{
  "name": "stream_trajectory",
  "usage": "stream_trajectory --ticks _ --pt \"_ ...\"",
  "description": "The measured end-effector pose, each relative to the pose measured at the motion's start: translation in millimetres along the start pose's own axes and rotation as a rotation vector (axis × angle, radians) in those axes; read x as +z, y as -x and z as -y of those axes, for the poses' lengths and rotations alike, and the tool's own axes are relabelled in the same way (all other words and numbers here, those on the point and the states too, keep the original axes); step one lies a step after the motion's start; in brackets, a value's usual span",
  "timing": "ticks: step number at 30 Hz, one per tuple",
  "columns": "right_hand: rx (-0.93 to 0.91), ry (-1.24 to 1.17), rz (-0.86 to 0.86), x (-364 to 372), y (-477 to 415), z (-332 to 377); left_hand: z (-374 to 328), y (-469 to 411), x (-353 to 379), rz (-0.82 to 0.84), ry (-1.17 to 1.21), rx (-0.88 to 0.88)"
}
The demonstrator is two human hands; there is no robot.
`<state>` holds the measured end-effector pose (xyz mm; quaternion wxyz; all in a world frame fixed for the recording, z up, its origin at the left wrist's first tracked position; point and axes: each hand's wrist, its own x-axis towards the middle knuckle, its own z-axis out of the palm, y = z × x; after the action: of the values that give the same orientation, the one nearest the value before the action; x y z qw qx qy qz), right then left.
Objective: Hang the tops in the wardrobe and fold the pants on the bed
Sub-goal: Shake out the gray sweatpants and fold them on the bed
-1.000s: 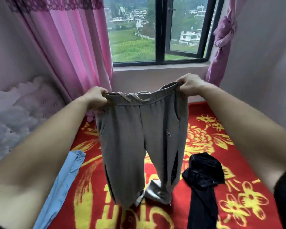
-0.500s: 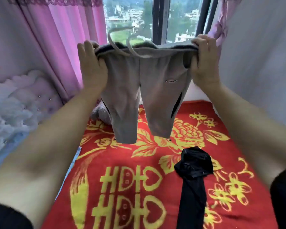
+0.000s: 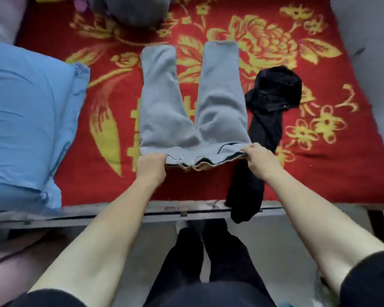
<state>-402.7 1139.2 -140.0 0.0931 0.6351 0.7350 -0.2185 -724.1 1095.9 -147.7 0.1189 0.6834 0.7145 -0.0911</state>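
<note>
1. Head view showed the left hand (image 3: 151, 168) with its fingers (image 3: 154, 157) curled round the near left corner of the waistband (image 3: 200, 159), knuckles up, cloth tucked inside the grip.
2. The right hand (image 3: 261, 159) pinched the near right corner, fingertips (image 3: 247, 150) pressed together on top of the fabric and the thumb hidden beneath.
3. From both grips the grey pants (image 3: 193, 111) lay flat on the red blanket (image 3: 319, 173). Their long axis ran straight away from the person, with the two legs parted in a narrow V and the cuffs farthest off.
4. Neither hand was nearer: each sat at its own end of the waistband, across that axis. A lengthwise fold would probably mean carrying one corner over to the other.
5. A black garment (image 3: 273, 94) lay just beside the right leg, passed under the right wrist and hung over the edge of the bed (image 3: 102, 210); it might snag a fold from that side.
6. A blue pillow (image 3: 27, 118) rested well apart on the left.
</note>
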Motion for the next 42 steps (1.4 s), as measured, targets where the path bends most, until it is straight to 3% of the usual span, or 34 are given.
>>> stream_trajectory --ticks 4,10,14,20,24,27,31,34,35,37,40,42 --pt "0.017 0.014 0.069 44 32 -14 -6 30 32 0.099 -0.046 0.027" --pt "-0.017 0.026 -0.02 57 42 -22 -13 44 40 0.059 -0.087 0.043" --pt "-0.003 0.01 -0.061 103 61 -29 -25 71 96 0.075 -0.15 0.051" --pt "0.005 0.012 0.202 232 75 -68 -35 112 229 0.206 -0.191 0.08" --pt "0.022 -0.085 0.169 280 61 -81 -38 111 281 0.189 -0.194 0.04" --pt "0.044 -0.218 0.171 290 60 -89 -42 104 294 0.316 -0.211 -0.013" --pt "0.243 -0.555 0.284 277 53 -98 -54 91 289 0.493 -0.132 -0.057" --pt "0.404 -0.802 0.317 265 42 -102 -64 81 280 0.625 0.018 -0.197" --pt "0.437 -0.808 0.249 261 35 -103 -70 80 277 0.588 0.044 -0.246" --pt "0.508 -0.794 0.103 255 17 -108 -86 79 274 0.359 0.065 -0.255" --pt "0.619 -0.887 0.008 243 -11 -115 -121 75 273 0.071 0.164 -0.021" --pt "0.648 -0.964 0.014 238 -26 -120 -150 68 276 0.029 0.272 0.157"
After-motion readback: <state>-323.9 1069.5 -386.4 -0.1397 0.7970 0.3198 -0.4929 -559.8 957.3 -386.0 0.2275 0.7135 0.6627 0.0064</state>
